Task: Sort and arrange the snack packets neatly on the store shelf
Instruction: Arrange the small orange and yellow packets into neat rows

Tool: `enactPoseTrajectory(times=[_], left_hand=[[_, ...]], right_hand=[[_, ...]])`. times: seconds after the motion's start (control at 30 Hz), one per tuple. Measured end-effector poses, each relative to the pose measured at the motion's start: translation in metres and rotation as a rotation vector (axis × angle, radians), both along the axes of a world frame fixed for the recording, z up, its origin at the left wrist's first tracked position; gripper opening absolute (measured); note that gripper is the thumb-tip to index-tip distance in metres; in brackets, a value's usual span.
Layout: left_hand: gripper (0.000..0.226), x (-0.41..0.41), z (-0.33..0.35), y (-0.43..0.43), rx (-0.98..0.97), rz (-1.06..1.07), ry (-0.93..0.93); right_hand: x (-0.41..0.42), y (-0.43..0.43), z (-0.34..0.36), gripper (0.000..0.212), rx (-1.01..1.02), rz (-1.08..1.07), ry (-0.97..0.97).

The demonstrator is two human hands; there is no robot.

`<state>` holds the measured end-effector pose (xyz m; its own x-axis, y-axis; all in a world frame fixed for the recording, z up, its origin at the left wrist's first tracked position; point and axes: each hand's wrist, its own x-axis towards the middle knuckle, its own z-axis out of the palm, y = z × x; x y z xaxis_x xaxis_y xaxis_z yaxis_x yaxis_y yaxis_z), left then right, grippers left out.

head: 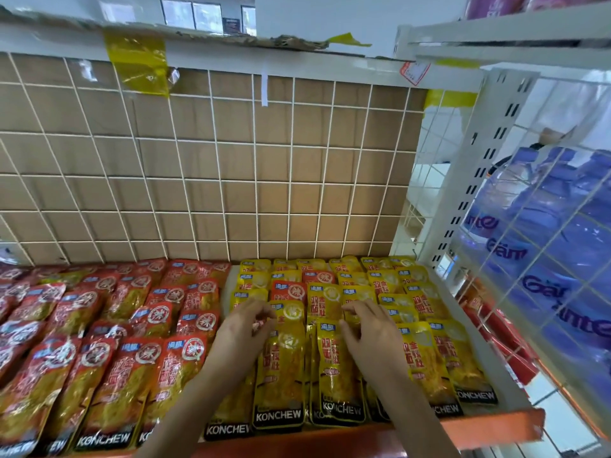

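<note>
The stray red packet (288,291), lying lengthwise away from the fingertips, is shown just beyond the nearer left hand (243,328), whose narrowly curled fingers' hold cannot be told.

The red packets (109,385) on the left say KONCHEW along their near edge. The yellow packets (340,375) on the right say it too.

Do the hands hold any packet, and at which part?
The left hand seems to pinch a yellow packet at its top edge; whether the right hand grips anything cannot be told.
</note>
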<state>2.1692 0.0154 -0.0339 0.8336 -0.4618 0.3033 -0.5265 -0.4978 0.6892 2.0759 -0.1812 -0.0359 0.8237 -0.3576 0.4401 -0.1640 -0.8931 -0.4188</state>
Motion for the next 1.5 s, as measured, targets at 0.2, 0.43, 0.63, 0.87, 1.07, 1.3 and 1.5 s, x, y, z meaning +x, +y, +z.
enactPoseTrajectory(times=[0.2, 0.43, 0.63, 0.87, 1.07, 1.3, 1.5], left_hand=[[0.008, 0.019, 0.001, 0.027, 0.032, 0.122, -0.027], [0.023, 0.032, 0.001, 0.036, 0.206, 0.159, 0.032], [0.033, 0.036, 0.002, 0.033, 0.247, 0.098, 0.033], [0.029, 0.044, 0.006, 0.035, 0.299, 0.025, 0.076], [0.020, 0.051, 0.005, 0.030, 0.391, -0.002, 0.080], [0.011, 0.053, 0.010, 0.029, 0.304, -0.014, 0.063], [0.014, 0.063, 0.029, 0.030, 0.088, 0.035, 0.091]], right_hand=[[0.011, 0.001, 0.015, 0.030, 0.146, 0.048, 0.051], [0.056, 0.010, 0.024, 0.034, 0.053, 0.155, 0.204], [0.089, 0.022, 0.020, 0.030, -0.036, 0.234, 0.309], [0.104, 0.021, 0.020, 0.038, -0.046, 0.214, 0.386], [0.109, 0.018, 0.024, 0.040, 0.002, 0.204, 0.427], [0.116, 0.015, 0.029, 0.027, 0.027, 0.197, 0.480], [0.119, 0.019, 0.030, 0.015, 0.133, 0.100, 0.314]])
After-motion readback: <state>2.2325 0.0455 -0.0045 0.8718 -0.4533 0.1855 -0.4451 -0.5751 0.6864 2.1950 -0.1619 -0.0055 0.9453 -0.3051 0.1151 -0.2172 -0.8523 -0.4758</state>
